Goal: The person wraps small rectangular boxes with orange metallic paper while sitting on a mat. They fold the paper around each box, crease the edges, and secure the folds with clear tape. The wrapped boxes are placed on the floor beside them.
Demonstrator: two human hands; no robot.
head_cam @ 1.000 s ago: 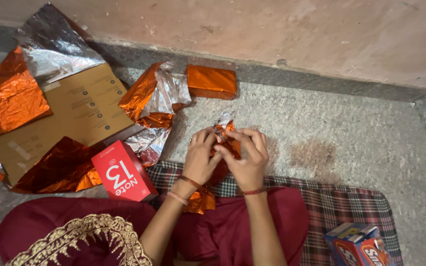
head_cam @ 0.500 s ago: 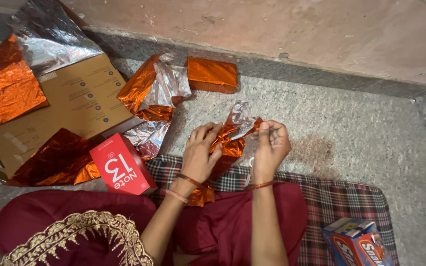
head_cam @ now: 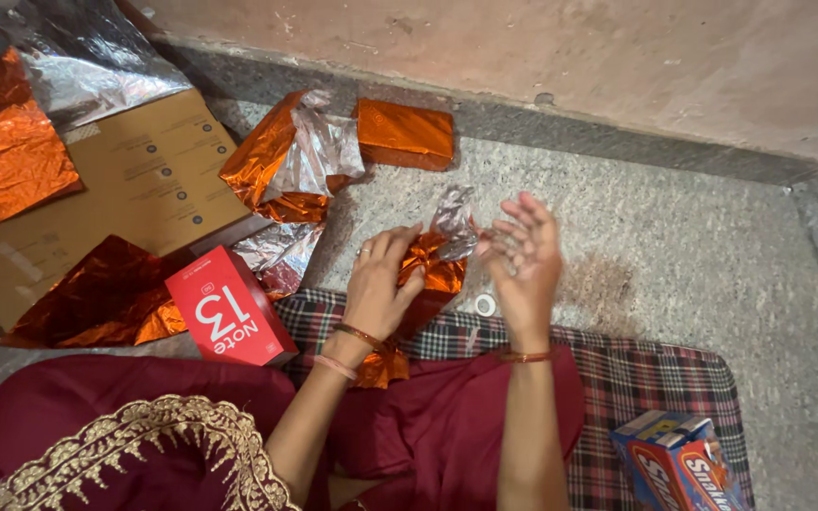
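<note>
Speckled stone floor (head_cam: 674, 255) below a pinkish wall. Item: orange foil wrapper (head_cam: 435, 270), silver-backed, at centre; judged light, crinkly, tear-prone, best pinched at a loose edge. Left hand (head_cam: 378, 284) fingers curl around it; right hand (head_cam: 523, 260), at its 3 o'clock, fingers spread, holding nothing. Nearby: red box (head_cam: 229, 312) at 9 o'clock, wrapped orange block (head_cam: 405, 134) at 12, small tape roll (head_cam: 486, 305) below, checked mat (head_cam: 655, 388); nothing obstructs.

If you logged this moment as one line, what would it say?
left hand: holds orange foil wrap | right hand: open, off foil | nearby: red box, wrapped box
</note>
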